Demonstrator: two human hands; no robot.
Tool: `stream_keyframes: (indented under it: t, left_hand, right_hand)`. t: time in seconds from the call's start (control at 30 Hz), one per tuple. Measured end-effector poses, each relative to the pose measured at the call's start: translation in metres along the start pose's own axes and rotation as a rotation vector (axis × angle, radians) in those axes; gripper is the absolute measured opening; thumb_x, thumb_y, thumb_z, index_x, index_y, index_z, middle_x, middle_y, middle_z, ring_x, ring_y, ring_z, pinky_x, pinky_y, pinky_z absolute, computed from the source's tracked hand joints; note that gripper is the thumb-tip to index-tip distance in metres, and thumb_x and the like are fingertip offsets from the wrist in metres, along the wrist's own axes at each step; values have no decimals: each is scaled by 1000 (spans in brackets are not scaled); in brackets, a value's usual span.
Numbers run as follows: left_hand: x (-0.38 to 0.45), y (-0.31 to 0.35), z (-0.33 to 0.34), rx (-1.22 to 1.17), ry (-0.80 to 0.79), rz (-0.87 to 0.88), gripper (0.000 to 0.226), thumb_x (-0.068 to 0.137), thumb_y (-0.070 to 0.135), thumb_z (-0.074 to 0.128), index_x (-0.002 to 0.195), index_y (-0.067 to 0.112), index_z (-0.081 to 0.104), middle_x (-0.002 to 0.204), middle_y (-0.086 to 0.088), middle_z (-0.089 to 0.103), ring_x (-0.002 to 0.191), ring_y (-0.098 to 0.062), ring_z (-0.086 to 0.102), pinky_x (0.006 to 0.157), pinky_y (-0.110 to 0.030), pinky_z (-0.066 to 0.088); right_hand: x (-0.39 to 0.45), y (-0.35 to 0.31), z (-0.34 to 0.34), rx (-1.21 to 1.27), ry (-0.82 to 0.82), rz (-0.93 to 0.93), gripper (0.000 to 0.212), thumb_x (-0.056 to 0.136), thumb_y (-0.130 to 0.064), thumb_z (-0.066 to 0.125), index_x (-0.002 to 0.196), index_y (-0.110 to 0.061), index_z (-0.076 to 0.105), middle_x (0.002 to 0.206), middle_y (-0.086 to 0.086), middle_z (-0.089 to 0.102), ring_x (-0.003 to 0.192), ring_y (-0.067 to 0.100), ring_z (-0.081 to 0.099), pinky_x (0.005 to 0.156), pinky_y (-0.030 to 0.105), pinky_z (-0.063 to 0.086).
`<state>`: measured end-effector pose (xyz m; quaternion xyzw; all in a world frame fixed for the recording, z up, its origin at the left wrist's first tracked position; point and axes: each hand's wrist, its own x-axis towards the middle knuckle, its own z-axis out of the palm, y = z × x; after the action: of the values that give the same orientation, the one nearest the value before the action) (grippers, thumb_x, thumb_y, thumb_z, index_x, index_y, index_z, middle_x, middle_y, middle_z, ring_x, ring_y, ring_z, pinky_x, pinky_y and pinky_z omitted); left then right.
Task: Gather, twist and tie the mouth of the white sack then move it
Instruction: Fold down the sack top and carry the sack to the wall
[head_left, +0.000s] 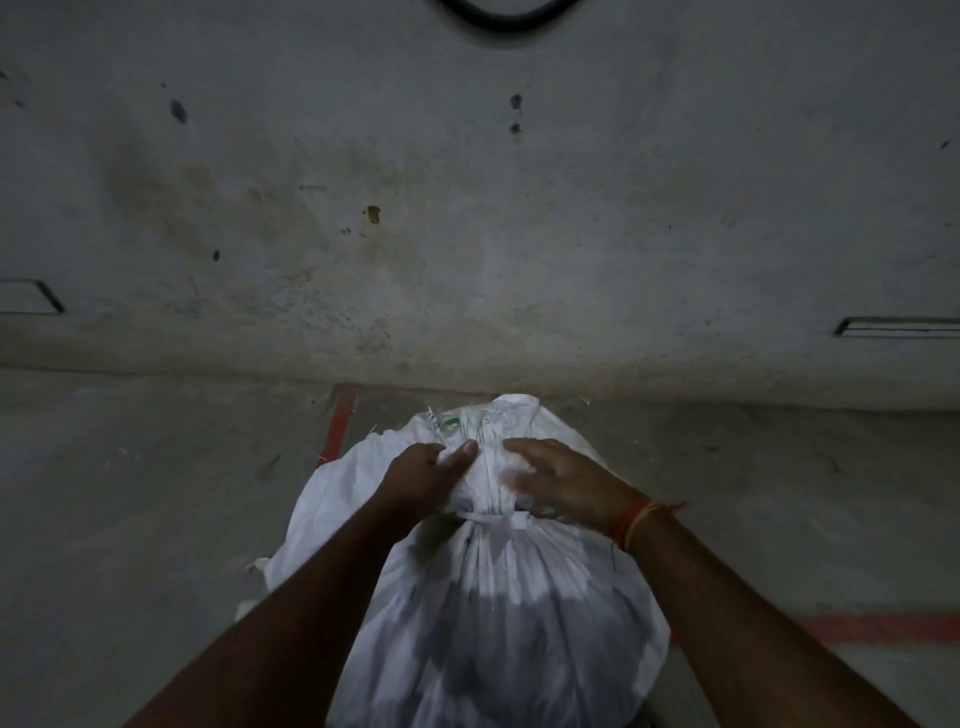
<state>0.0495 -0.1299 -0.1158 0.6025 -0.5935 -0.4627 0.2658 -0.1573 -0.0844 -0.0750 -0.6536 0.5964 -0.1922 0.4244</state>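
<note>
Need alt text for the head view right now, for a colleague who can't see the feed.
Both hands grasp the gathered mouth of a full white sack: the left hand grips the bunched fabric, the right hand, slightly blurred, lies against it above a white tie around the neck. The sack stands on a dim concrete floor with red painted lines.

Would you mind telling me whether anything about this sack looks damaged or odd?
The white sack is frayed: loose threads stick out of its mouth edge, above the left hand. Otherwise nothing stands out; a tie already cinches its neck.
</note>
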Motion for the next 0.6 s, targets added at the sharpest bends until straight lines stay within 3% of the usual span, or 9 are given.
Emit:
stream_keyframes:
  t: [0.07, 0.13, 0.2, 0.3, 0.4, 0.5, 0.6]
  left_hand:
    - [1, -2, 0, -17, 1, -32, 53, 87, 64, 58, 61, 17, 59, 52, 7, 58, 51, -12, 58, 42, -21, 39]
    - [1, -6, 0, -56, -9, -87, 59, 86, 65, 57, 69, 10, 65, 60, -2, 64, 58, -18, 64, 49, -26, 48]
    - [2, -10, 1, -82, -36, -138, 63, 88, 65, 55, 76, 4, 69, 70, -10, 71, 70, -26, 71, 67, -38, 58]
    - [3, -18, 3, -69, -85, -155, 61, 95, 60, 46, 87, 5, 72, 84, -13, 74, 82, -28, 72, 89, -47, 58]
    - [-2, -19, 9, -26, -46, -201, 58, 99, 53, 43, 117, 1, 61, 109, -19, 70, 99, -35, 68, 83, -44, 57]
    - [-17, -19, 7, 403, 103, 31, 49, 100, 49, 41, 133, 15, 44, 117, -16, 64, 104, -33, 65, 83, -45, 55]
    - [-43, -28, -6, 551, 93, 373, 65, 91, 63, 46, 147, 39, 27, 152, -6, 30, 128, -24, 47, 98, -46, 50]
  right_hand:
    - [6, 10, 10, -197, -24, -43, 90, 78, -51, 77, 153, -29, 33, 155, 2, 33, 140, 17, 38, 115, 36, 41]
    - [10, 18, 18, -205, -4, -49, 98, 73, -53, 81, 153, -31, 30, 154, 2, 33, 140, 19, 38, 116, 39, 40]
    - [14, 25, 24, -212, 46, -64, 93, 72, -53, 81, 150, -31, 36, 149, 3, 39, 136, 19, 43, 114, 39, 42]
    - [16, 30, 35, -292, 130, -101, 77, 73, -52, 79, 141, -28, 51, 135, 3, 52, 125, 18, 52, 108, 36, 44]
    - [16, 36, 44, -337, 185, -125, 59, 78, -46, 76, 131, -26, 60, 125, 1, 60, 116, 18, 58, 101, 31, 46]
    - [15, 38, 51, -371, 200, -110, 52, 84, -43, 71, 131, -24, 61, 127, 0, 61, 119, 19, 56, 104, 34, 44]
    - [15, 38, 50, -337, 222, -101, 46, 88, -41, 68, 128, -20, 63, 127, 2, 63, 118, 19, 57, 103, 33, 44]
